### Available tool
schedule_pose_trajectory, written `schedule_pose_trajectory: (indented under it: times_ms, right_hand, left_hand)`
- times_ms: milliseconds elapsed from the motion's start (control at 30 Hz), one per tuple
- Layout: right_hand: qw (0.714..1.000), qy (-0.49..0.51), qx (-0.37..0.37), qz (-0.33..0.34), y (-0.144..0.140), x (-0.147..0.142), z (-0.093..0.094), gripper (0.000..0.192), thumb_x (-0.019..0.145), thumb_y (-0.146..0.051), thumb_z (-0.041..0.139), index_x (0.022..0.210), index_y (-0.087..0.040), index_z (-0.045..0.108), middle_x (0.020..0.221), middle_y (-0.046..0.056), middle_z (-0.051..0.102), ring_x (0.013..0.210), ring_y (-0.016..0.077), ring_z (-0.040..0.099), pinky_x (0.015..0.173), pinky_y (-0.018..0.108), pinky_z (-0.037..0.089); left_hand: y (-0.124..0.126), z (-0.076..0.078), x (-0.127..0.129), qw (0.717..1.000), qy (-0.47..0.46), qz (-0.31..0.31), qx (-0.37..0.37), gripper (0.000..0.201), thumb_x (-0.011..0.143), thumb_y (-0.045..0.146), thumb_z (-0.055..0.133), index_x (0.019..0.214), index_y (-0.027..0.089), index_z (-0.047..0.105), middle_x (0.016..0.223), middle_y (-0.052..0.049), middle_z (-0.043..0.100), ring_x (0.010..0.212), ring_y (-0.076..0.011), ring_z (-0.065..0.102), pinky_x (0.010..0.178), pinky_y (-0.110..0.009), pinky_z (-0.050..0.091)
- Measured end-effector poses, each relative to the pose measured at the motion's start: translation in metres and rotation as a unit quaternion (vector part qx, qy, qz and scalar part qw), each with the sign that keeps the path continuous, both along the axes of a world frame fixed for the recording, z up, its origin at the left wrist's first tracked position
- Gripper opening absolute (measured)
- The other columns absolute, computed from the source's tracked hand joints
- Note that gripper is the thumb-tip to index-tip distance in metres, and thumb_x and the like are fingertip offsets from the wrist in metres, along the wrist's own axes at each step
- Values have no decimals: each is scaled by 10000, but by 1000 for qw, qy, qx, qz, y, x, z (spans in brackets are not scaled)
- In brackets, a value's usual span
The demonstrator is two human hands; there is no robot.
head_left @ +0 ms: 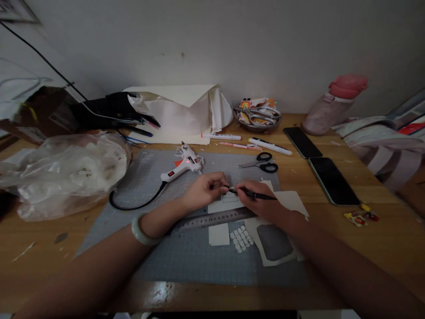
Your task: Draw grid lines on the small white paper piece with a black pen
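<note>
Your right hand (262,201) has its fingers clamped on a black pen (257,194), tip on the white card (227,203) mid-mat. Your left hand (204,190) has its fingers pressed together on the card's left edge, just beside the pen tip. The steel ruler (212,219) lies along the card's near edge.

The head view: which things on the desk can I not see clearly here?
- Pen tip: hidden between the right hand and left hand.
- White card: its drawn marks are too small, partly under the hands.
- Steel ruler: numbers too small, blurred.
- Bowl contents: too small.
- Striped cloth: cut by the right edge.
</note>
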State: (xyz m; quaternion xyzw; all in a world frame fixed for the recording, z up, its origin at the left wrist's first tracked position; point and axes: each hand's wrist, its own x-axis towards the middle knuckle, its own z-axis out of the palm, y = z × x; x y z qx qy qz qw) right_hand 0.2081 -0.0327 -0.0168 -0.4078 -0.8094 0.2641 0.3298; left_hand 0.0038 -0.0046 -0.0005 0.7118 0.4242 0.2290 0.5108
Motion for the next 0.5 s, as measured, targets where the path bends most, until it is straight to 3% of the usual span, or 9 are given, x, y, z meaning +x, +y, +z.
schedule_pose_trajectory:
  times_ms: [267, 500]
  right_hand:
    - [998, 3, -57, 3, 4, -1, 2, 169, 879, -252, 468, 817, -189, 612, 704, 1, 631, 645, 132, 543, 600, 236, 376]
    - [998, 4, -70, 1, 3, -1, 4, 167, 876, -253, 463, 804, -191, 601, 692, -3, 603, 639, 128, 526, 596, 235, 367]
  left_hand:
    - [0, 1, 1, 1000, -14, -7, 14, 86, 772, 247, 533, 716, 182, 527, 624, 42, 472, 597, -114, 432, 563, -211, 341]
    - [0, 0, 0, 1000, 1, -6, 11, 97, 783, 260, 529, 723, 186, 515, 588, 55, 426, 573, -110, 406, 547, -206, 322]
